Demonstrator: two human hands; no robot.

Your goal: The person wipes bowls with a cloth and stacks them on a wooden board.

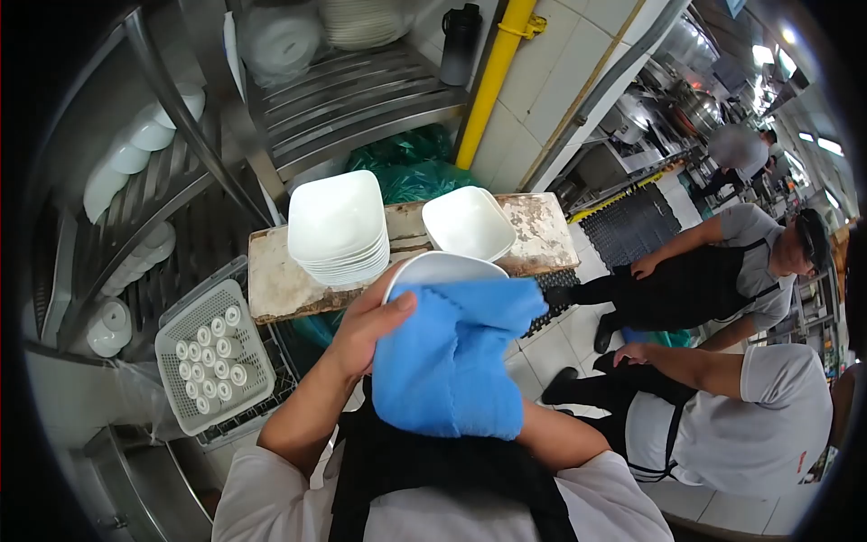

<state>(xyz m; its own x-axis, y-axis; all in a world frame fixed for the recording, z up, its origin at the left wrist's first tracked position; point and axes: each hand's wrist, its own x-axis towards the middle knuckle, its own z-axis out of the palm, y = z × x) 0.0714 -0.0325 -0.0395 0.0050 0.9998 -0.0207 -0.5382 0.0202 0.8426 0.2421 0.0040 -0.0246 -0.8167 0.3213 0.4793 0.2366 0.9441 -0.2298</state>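
My left hand (368, 327) is closed on the side of a white bowl (442, 267), its thumb over the near rim. A blue cloth (452, 361) hangs over the bowl's near side and covers most of it. My right forearm (564, 436) runs in behind the cloth. My right hand is wrapped in the cloth, holding it against the bowl, and its fingers are hidden. Just beyond, a tall stack of squarish white bowls (338, 221) stands on a worn board (275, 282). To its right sit a few more white bowls (470, 224), nested and tilted.
A grey plastic basket (172, 384) of small white cups stands at the left. Metal racks (334, 108) hold dishes and a dark bottle (461, 43). Green plastic bags (402, 163) lie behind the board. Two people in aprons (691, 285) stand close at the right, others farther off.
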